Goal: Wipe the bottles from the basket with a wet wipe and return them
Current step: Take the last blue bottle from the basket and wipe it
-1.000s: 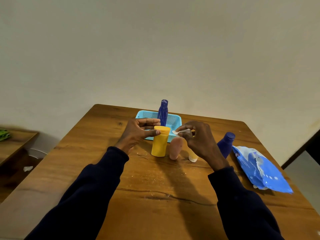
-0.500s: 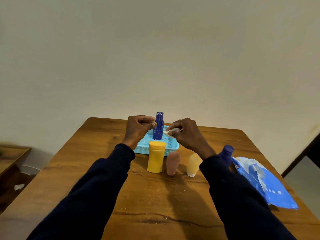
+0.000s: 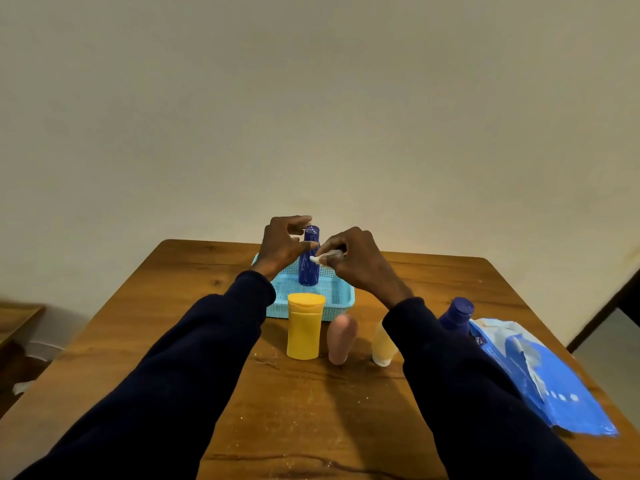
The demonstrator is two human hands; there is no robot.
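Off the yellow plastic bottle (image 3: 304, 327) near its wrist, the left hand (image 3: 285, 245) now grips the tall dark-blue plastic bottle (image 3: 308, 271) — right hand (image 3: 360, 268) pinches a white wet wipe (image 3: 323, 258) against it, wiping probably next.

The mesh basket (image 3: 343, 299) is turquoise, the tall bottle (image 3: 308, 270) dark blue, the squat bottle (image 3: 304, 329) yellow.

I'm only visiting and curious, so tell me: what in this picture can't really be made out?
Head view, tall blue bottle: label too small to read; the left hand covers part of it.
Head view, pale orange tube and dark blue bottle: partly hidden behind the right sleeve.
Head view, wet wipe: mostly tucked inside the right hand.
Head view, blue wipes pack: print too small to read.
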